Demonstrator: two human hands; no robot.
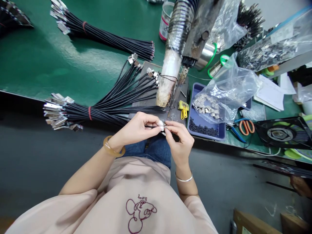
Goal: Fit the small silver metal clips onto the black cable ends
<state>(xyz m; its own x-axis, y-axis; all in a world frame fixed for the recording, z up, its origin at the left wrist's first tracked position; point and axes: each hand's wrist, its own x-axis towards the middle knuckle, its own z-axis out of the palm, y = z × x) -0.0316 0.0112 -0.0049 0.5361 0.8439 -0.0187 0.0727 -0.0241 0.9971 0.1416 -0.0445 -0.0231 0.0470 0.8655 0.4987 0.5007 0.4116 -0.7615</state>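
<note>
My left hand (pixel 140 129) pinches a black cable (pixel 148 126) close to its end, a bit of white on the fingertips. Opposite it, my right hand (pixel 179 138) has thumb and forefinger closed at the cable's tip, on a small metal part (pixel 163 132) mostly hidden by the fingers. Just left of my hands lies a bundle of black cables (pixel 107 111), tied with a red band, with metal connectors at its ends. Above my fingers a soldering iron (pixel 179 83) points down beside a foil-wrapped duct (pixel 170 68).
A blue tray (pixel 220 135) holds metal shells in a plastic bag and small black pieces. Yellow clips (pixel 183 110) sit beside it. Solder spools (pixel 216 66), pliers (pixel 237 133), orange-handled scissors (pixel 246 126) and a fan (pixel 280 134) are on the right. Another cable bundle (pixel 104 34) lies at the back left.
</note>
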